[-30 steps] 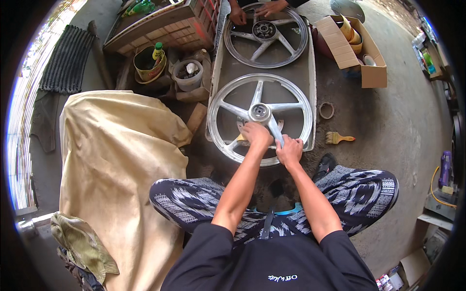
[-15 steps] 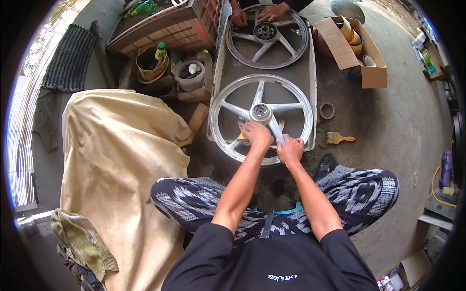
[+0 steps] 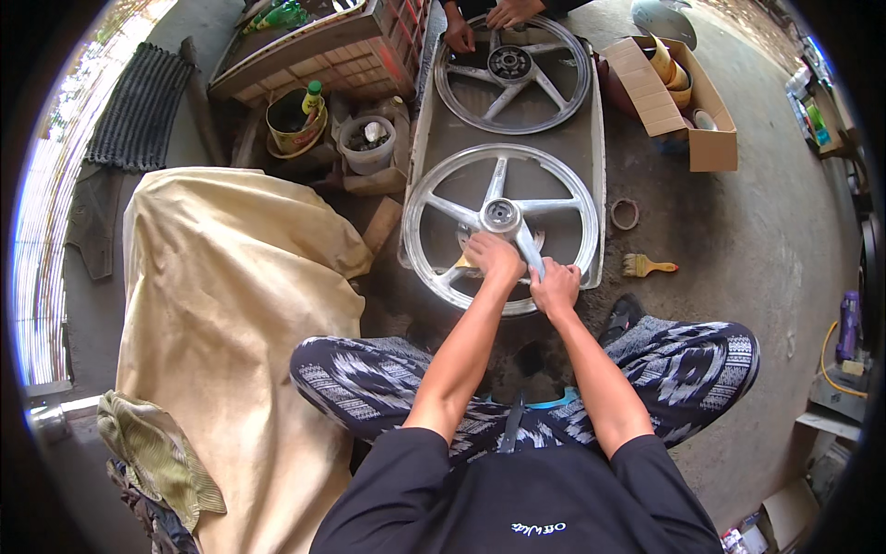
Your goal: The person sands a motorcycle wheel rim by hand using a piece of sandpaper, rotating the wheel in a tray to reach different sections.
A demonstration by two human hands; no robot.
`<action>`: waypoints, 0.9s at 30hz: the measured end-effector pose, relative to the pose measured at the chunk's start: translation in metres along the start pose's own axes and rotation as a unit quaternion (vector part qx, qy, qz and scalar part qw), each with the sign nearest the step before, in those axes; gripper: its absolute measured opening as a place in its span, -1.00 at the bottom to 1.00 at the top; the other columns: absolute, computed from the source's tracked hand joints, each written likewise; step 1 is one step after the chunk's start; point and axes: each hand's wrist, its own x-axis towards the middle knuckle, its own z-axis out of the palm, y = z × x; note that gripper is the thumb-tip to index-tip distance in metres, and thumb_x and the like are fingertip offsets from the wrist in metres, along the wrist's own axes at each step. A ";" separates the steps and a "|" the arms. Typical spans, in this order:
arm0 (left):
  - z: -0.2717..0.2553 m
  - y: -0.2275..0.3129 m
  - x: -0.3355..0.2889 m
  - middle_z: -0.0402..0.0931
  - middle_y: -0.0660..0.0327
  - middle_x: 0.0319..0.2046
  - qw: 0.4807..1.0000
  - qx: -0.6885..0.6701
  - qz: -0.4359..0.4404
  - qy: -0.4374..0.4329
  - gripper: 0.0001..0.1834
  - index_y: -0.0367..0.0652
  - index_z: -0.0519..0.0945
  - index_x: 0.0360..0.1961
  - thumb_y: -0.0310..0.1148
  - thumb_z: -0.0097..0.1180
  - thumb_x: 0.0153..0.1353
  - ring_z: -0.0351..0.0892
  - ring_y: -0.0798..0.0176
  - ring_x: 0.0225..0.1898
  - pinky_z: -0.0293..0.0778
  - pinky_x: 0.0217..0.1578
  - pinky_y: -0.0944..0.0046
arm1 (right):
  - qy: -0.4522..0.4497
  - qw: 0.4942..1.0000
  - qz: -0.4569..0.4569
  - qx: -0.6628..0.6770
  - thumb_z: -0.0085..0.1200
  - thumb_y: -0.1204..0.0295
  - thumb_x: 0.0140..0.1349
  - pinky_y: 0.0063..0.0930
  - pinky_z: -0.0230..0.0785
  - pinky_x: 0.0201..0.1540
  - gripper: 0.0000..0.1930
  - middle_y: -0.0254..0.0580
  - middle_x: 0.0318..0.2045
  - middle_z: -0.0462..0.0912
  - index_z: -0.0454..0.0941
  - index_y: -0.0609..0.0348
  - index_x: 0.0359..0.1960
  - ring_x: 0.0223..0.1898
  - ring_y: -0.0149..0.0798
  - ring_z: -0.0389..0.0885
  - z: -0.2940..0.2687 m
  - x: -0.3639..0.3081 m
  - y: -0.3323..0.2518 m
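In front of me a pale grey five-spoke motorcycle wheel rim [image 3: 499,216] lies flat across a shallow tray. My left hand [image 3: 495,258] is bent over its lower left part below the hub, fingers closed on a thin yellowish sheet [image 3: 466,263] that mostly hides under them. Around the lower right spoke, close to the outer ring, my right hand [image 3: 556,284] is closed. Beyond it lies a second, darker wheel rim [image 3: 509,63], with another person's hands [image 3: 503,13] at its far edge.
The tray's raised edge [image 3: 600,185] runs beside the wheels. To the right are a paintbrush [image 3: 648,266], a ring [image 3: 625,214] and an open cardboard box [image 3: 711,148]. A beige cloth cover [image 3: 240,305] bulges at left, near a white tub [image 3: 367,159] and a crate [image 3: 323,60].
The whole view has shifted slightly. The other person's hand on the far wheel has moved a little away toward the top edge. My hands keep about the same places on the near wheel.
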 end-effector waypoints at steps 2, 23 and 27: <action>0.006 0.004 -0.003 0.24 -0.26 0.33 1.000 -0.010 -0.004 0.013 0.14 -0.58 0.21 0.32 0.04 0.43 -0.12 0.24 -0.23 0.37 0.08 0.34 -0.28 | -0.015 1.000 0.011 -0.006 0.04 0.10 0.32 -0.14 0.22 0.12 -0.65 0.02 -0.31 0.73 0.61 0.16 -0.22 -0.18 -0.01 0.66 -0.001 0.000 0.007; -0.002 -0.097 0.023 0.59 -0.27 -0.02 0.960 -0.237 0.104 -0.110 -0.55 -0.37 0.58 0.04 -0.31 0.01 0.19 0.57 -0.33 0.05 0.44 0.09 -0.19 | -0.015 0.999 0.005 0.032 0.05 0.11 0.31 -0.10 0.20 0.18 -0.66 0.01 -0.31 0.72 0.60 0.17 -0.25 -0.16 -0.01 0.66 0.000 0.001 -0.002; -0.031 -0.058 0.014 0.59 -0.31 -0.04 0.943 -0.327 -0.045 -0.031 -0.54 -0.36 0.56 0.07 -0.28 -0.04 0.24 0.56 -0.37 0.06 0.44 0.09 -0.18 | -0.016 0.999 0.028 0.015 0.05 0.11 0.31 -0.11 0.20 0.17 -0.66 0.01 -0.31 0.73 0.61 0.17 -0.26 -0.16 -0.02 0.66 0.000 -0.003 0.019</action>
